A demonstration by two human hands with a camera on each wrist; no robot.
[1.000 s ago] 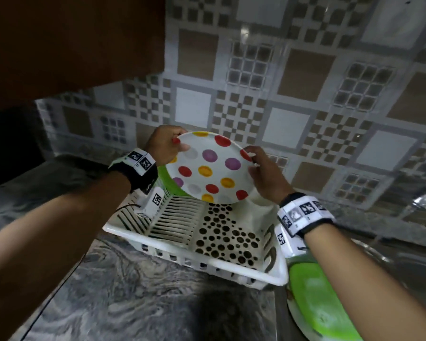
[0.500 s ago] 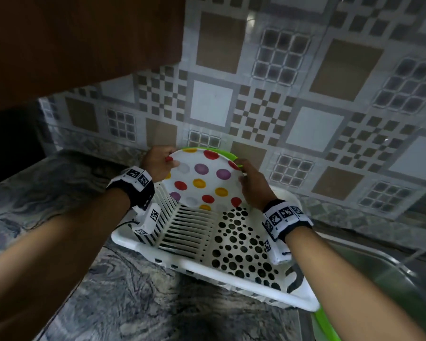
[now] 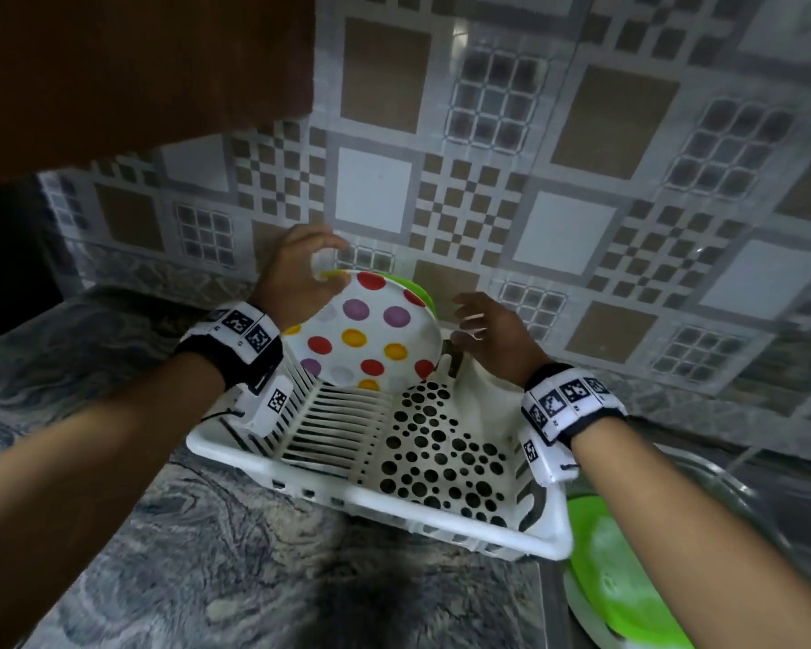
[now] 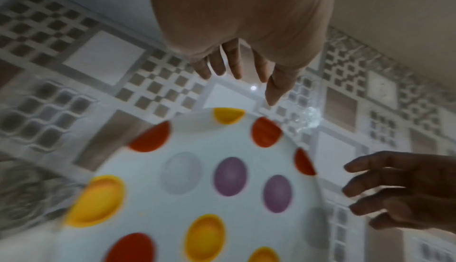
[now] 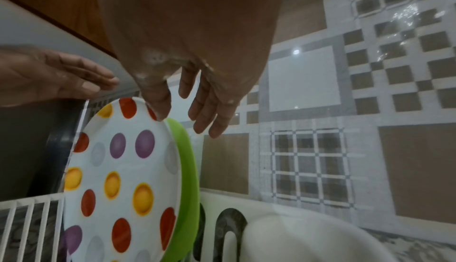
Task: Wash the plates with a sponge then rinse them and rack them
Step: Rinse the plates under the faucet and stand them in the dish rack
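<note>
At the back of the white rack (image 3: 445,501), stood the dotted plate (image 3: 364,337) upright against a green plate (image 3: 420,295), left hand (image 3: 296,274) and right hand (image 3: 492,332) off it with loose fingers, racking apparently done; next probably fetch the soapy green plate (image 3: 614,587) beside the rack.

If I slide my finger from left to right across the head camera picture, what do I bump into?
Left hand → polka-dot plate → green plate standing behind it → right hand.
</note>
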